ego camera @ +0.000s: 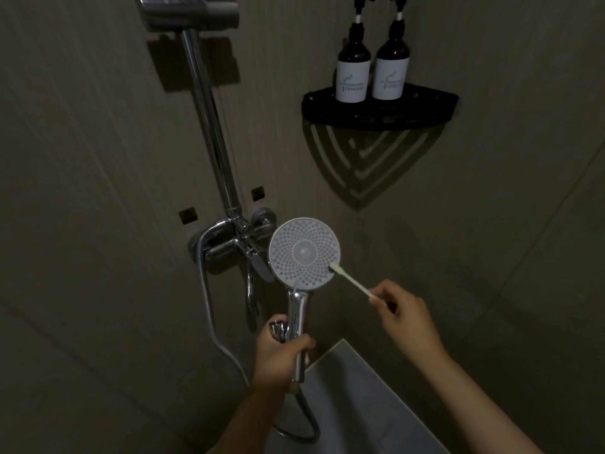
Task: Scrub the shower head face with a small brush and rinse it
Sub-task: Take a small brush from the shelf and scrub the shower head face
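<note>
The round shower head (302, 252) faces me, its pale grey face dotted with nozzle holes, on a chrome handle. My left hand (278, 352) is wrapped around that handle and holds it upright. My right hand (406, 309) pinches the end of a small white brush (350, 279). The bristle tip of the brush rests on the lower right edge of the shower head face. No water is visible coming from the head.
A chrome mixer tap (239, 240) with riser pipe (209, 126) is on the wall behind the head. A metal hose (209, 309) loops down at left. Two pump bottles (352, 73) stand on a black corner shelf (379, 113). A pale tiled ledge (353, 398) lies below.
</note>
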`<control>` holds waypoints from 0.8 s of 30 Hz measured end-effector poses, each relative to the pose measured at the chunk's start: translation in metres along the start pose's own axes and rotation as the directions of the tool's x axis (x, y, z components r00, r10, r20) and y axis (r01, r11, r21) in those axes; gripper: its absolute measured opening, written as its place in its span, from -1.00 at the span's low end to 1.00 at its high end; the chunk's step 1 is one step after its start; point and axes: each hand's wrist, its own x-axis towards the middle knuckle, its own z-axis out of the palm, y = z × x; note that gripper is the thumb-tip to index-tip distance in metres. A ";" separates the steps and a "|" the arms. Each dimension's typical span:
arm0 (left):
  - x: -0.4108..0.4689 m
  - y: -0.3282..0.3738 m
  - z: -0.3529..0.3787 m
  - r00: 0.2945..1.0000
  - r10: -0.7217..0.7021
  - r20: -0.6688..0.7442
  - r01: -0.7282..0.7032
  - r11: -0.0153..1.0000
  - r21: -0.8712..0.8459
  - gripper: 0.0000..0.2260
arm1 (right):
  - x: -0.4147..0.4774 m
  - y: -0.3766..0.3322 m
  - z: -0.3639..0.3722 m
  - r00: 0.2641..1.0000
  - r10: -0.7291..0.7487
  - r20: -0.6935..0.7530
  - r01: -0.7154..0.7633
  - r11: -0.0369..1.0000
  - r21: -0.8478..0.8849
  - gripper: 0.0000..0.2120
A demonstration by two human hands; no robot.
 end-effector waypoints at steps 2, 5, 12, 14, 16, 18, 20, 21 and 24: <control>-0.001 0.000 0.000 1.000 0.002 -0.010 -0.002 1.000 -0.003 -0.75 | 0.004 -0.002 -0.004 0.997 -0.007 -0.078 0.009 1.000 0.020 -0.87; -0.003 -0.001 0.003 1.000 0.020 -0.013 -0.020 1.000 -0.010 -0.76 | 0.005 -0.014 -0.002 0.997 -0.067 0.044 0.063 0.995 0.083 -0.92; -0.004 0.001 0.001 1.000 0.025 0.019 -0.025 1.000 -0.004 -0.75 | 0.007 -0.012 -0.003 0.998 -0.039 -0.056 0.039 0.999 -0.004 -0.92; -0.005 0.000 0.002 0.999 0.037 0.009 -0.037 0.999 -0.011 -0.76 | 0.007 -0.021 0.000 0.996 -0.071 -0.050 0.073 0.996 0.053 -0.93; -0.006 -0.001 0.006 0.998 0.061 -0.004 -0.061 0.998 -0.009 -0.76 | 0.007 -0.032 0.008 0.990 -0.140 0.018 0.139 0.990 0.035 -0.96; -0.007 -0.003 0.008 0.997 0.076 0.007 -0.076 0.997 0.009 -0.75 | 0.011 -0.038 0.013 0.985 -0.171 0.028 0.172 0.983 -0.062 -0.97; -0.008 -0.003 0.007 0.997 0.072 0.021 -0.072 0.997 0.014 -0.75 | 0.019 -0.040 0.010 0.987 -0.146 -0.075 0.133 0.980 -0.147 -0.95; -0.008 -0.004 0.006 0.998 0.066 0.022 -0.066 0.998 0.015 -0.75 | 0.023 -0.041 0.006 0.984 -0.121 -0.134 0.099 0.982 -0.159 -0.93; -0.009 -0.006 0.004 0.998 0.066 0.012 -0.066 0.997 0.028 -0.75 | 0.024 -0.047 0.002 0.983 -0.104 -0.149 0.095 0.993 -0.066 -0.89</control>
